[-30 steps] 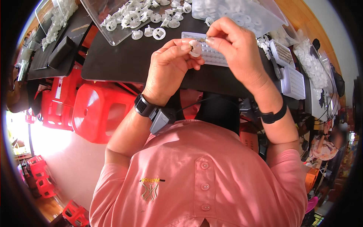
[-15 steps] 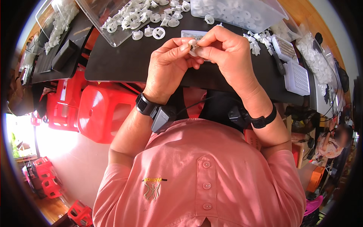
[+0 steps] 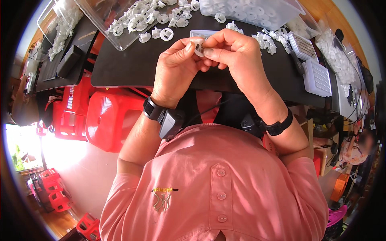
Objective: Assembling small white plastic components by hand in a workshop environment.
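Above the dark table, a small white round plastic part [image 3: 198, 47] with a slot is held up between my two hands. My left hand [image 3: 177, 62] pinches it between thumb and fingers. From the other side, my right hand [image 3: 233, 50] is closed with thumb and index finger at the part's edge; whether a second tiny piece sits in that pinch is hidden. Just beyond the hands lies a pale tray [image 3: 201, 33], partly covered by them. Similar white round parts [image 3: 138, 20] form a loose pile at the far left, with a few single ones nearer me.
A clear bin of white parts [image 3: 249, 12] stands at the back. To the right lie small white pieces [image 3: 266, 43], a tray with small pieces [image 3: 302, 46] and a white gridded tray [image 3: 317, 78]. Red stools [image 3: 106, 120] stand left of the black table [image 3: 128, 66]. Another person [image 3: 356, 148] is at far right.
Both hands have shifted slightly left with the white part. It has turned so its slot shows more, and my right fingertips have changed position against it.
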Demonstrator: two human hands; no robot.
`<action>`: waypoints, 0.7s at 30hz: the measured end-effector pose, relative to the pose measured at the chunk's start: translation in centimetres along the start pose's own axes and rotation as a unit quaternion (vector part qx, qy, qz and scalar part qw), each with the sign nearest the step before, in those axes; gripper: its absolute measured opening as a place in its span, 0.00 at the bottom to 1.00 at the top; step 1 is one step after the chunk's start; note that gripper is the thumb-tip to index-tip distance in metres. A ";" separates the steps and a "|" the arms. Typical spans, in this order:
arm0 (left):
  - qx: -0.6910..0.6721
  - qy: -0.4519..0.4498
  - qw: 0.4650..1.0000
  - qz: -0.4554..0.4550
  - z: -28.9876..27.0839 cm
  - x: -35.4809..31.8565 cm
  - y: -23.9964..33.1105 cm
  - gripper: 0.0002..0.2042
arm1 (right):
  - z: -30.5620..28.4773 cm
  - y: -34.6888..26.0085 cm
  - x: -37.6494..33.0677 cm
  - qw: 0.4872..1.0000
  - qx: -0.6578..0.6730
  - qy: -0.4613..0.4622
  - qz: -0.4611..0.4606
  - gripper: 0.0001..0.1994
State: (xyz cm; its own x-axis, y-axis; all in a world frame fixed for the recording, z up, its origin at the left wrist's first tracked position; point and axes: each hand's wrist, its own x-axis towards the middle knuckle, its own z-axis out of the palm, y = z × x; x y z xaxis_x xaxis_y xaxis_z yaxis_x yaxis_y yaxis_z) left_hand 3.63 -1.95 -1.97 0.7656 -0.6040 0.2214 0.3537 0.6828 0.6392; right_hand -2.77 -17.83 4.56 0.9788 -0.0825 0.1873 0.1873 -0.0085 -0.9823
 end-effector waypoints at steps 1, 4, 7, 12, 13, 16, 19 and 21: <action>-0.005 -0.003 1.000 -0.001 -0.1 0.0 0.0 0.13 | 0.1 0.0 -0.2 1.000 0.000 0.000 0.000 0.02; -0.010 -0.001 1.000 -0.003 0.0 0.1 -0.1 0.13 | 0.1 0.7 -0.4 1.000 0.008 0.008 -0.025 0.01; -0.014 0.001 1.000 -0.003 0.1 0.1 0.0 0.12 | 0.2 1.8 -0.1 0.986 -0.078 0.015 -0.144 0.04; -0.016 0.011 1.000 0.005 0.2 0.0 0.0 0.12 | 0.2 1.6 -0.4 0.985 -0.086 0.002 -0.148 0.06; -0.021 0.007 1.000 0.005 0.1 0.0 0.0 0.12 | 0.2 1.6 -0.5 0.985 -0.085 0.001 -0.148 0.06; -0.002 -0.001 1.000 0.004 0.0 0.0 -0.1 0.14 | 0.3 1.7 -0.8 0.987 -0.075 0.020 -0.143 0.06; 0.023 -0.007 1.000 0.005 -0.2 0.0 -0.3 0.16 | 0.4 1.8 -0.7 0.987 -0.080 0.025 -0.138 0.05; 0.024 -0.008 1.000 0.004 -0.2 0.1 -0.2 0.15 | 0.2 1.6 -0.6 0.992 -0.072 -0.005 -0.105 0.05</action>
State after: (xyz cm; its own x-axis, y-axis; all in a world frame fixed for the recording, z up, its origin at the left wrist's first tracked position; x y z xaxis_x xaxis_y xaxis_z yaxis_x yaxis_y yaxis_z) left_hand 3.71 -2.06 -2.25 0.7596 -0.6054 0.2375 0.3214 0.6670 0.6722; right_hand -3.02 -17.59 2.83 0.9206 -0.0538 0.3867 0.3735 -0.1667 -0.9125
